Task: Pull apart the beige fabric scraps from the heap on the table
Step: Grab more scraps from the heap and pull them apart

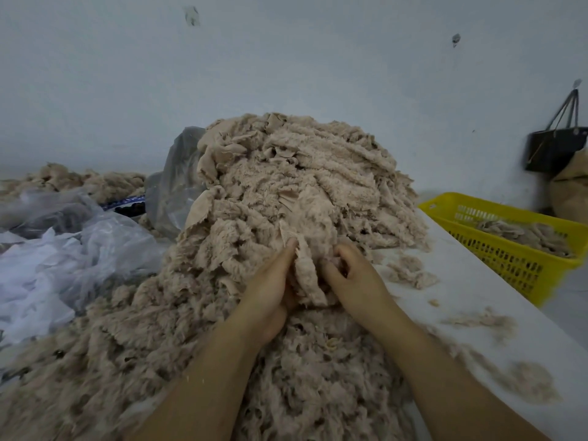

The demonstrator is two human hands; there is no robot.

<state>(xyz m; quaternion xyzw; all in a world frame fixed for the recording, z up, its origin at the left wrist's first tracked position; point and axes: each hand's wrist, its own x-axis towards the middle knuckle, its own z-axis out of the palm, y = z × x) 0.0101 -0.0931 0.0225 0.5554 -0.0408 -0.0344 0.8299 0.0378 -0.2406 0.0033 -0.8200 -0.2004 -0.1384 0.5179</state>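
Note:
A tall heap of beige fluffy fabric scraps (296, 186) fills the middle of the white table (471, 291) and spreads toward me. Both my hands are at its near slope. My left hand (270, 288) grips a beige scrap (307, 275) that stands between the two hands, fingertips at its upper edge. My right hand (353, 275) has its fingers curled into the same scrap from the right side. My palms and the lower part of the scrap are hidden.
A yellow plastic basket (509, 249) with some beige scraps inside stands at the table's right edge. Crumpled clear plastic bags (79, 256) lie at the left. Loose fluff (477, 319) dots the white table surface. A black bag (553, 148) hangs on the wall.

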